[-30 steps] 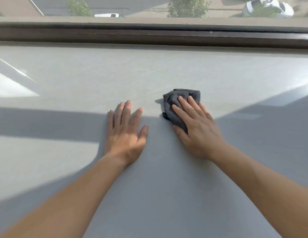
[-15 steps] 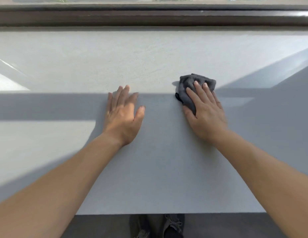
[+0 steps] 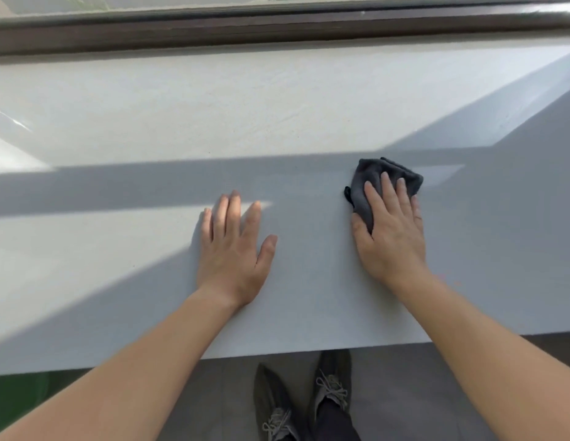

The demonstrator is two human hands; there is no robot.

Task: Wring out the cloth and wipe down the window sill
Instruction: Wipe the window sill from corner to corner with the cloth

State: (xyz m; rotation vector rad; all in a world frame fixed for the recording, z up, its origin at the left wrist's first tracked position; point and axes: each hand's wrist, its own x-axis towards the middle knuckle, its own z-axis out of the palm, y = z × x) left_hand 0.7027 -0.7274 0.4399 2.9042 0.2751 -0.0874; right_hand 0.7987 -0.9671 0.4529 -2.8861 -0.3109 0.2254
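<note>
My right grip [image 3: 391,237]: fingers straight, pressing flat on the dark grey cloth [image 3: 372,176].
My left grip [image 3: 232,249]: flat on the window sill [image 3: 213,122], holding nothing.
The cloth: bunched up on the sill, in the shade.
The window frame [image 3: 277,30]: dark, along the sill's far edge.
My shoes [image 3: 331,386]: on the floor below.
</note>
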